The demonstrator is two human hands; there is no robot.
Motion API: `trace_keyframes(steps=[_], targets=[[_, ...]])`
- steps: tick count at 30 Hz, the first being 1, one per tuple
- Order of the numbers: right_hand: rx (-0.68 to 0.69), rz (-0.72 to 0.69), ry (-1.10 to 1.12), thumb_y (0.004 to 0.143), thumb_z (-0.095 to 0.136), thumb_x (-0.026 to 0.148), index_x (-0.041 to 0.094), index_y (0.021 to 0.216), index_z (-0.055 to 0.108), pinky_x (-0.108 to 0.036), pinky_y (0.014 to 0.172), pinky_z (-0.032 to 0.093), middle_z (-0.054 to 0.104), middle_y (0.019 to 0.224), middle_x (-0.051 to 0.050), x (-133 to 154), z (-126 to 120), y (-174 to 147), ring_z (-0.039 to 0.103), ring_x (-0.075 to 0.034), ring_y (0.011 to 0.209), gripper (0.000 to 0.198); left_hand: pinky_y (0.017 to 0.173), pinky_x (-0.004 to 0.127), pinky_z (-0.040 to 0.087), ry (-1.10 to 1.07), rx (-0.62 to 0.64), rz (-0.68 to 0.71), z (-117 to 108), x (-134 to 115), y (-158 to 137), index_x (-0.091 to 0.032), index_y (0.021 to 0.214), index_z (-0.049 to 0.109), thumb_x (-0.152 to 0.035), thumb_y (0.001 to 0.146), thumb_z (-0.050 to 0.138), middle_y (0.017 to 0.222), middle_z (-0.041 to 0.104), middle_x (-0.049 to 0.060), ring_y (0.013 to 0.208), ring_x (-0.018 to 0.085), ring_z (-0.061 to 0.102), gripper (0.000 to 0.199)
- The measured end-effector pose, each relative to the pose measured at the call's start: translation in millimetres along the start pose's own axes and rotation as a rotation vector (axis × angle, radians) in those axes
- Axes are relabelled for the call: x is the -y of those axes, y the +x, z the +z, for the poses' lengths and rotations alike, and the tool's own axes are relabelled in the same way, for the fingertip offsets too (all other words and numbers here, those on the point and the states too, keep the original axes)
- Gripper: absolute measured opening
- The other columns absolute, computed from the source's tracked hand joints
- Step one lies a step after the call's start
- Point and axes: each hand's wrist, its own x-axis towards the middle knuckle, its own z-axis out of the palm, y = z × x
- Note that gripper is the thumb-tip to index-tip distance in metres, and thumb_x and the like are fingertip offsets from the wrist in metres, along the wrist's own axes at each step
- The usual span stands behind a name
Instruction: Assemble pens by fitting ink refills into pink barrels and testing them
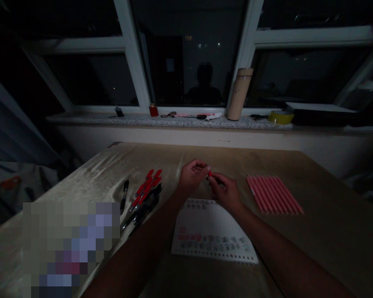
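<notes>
Above the notepad, my left hand (192, 174) and my right hand (225, 189) meet with fingertips pinched on a slim red pen (209, 174). Most of the pen is hidden by the fingers. Under my wrists lies a spiral-bound lined notepad (211, 225) with rows of small grey and pink scribbled marks. To the left of my left forearm are several red pens (146, 188) laid side by side, with several black pens (146, 211) close against them. A single black pen (124, 196) rests farther left.
Several pink pencils (273, 194) lie in a neat row at right on the table (214, 159). A pixelated patch covers the near left. On the windowsill (186, 121) stand a tan flask (240, 95), a small red jar (153, 110) and yellow tape (281, 117).
</notes>
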Motion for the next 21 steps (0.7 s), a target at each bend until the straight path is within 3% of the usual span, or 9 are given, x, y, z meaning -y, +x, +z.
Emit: trace_keyframes(steps=[5,8,21], targets=[[-0.022,-0.029,-0.001,0.083,0.054,0.040,0.017,0.098,0.067,-0.022,0.048,0.043,0.068,0.079,-0.006,2,1,0,0.058,-0.014,0.062,0.031,0.069,0.023,0.048,-0.045,0.090,0.003,-1,-8,-2,-0.011,0.094,0.064,-0.033,0.067,0.069,0.087,0.068,0.009,0.075,0.014,0.062,0.036],[-0.024,-0.036,-0.004,0.084,0.053,0.040,0.017,0.099,0.067,-0.022,0.051,0.044,0.068,0.080,-0.005,3,0,0,0.059,-0.014,0.064,0.030,0.076,0.026,0.048,-0.022,0.132,0.032,-3,-8,-2,-0.011,0.094,0.066,-0.034,0.071,0.065,0.094,0.069,0.011,0.083,0.016,0.063,0.032],[-0.026,-0.063,-0.047,0.084,0.054,0.037,0.017,0.097,0.068,-0.024,0.057,0.046,0.069,0.079,-0.005,2,0,0,0.059,-0.014,0.064,0.028,0.054,0.019,0.042,0.008,-0.038,0.013,2,-1,2,-0.013,0.071,0.059,-0.033,0.061,0.073,0.063,0.060,0.000,0.056,0.008,0.054,0.026]])
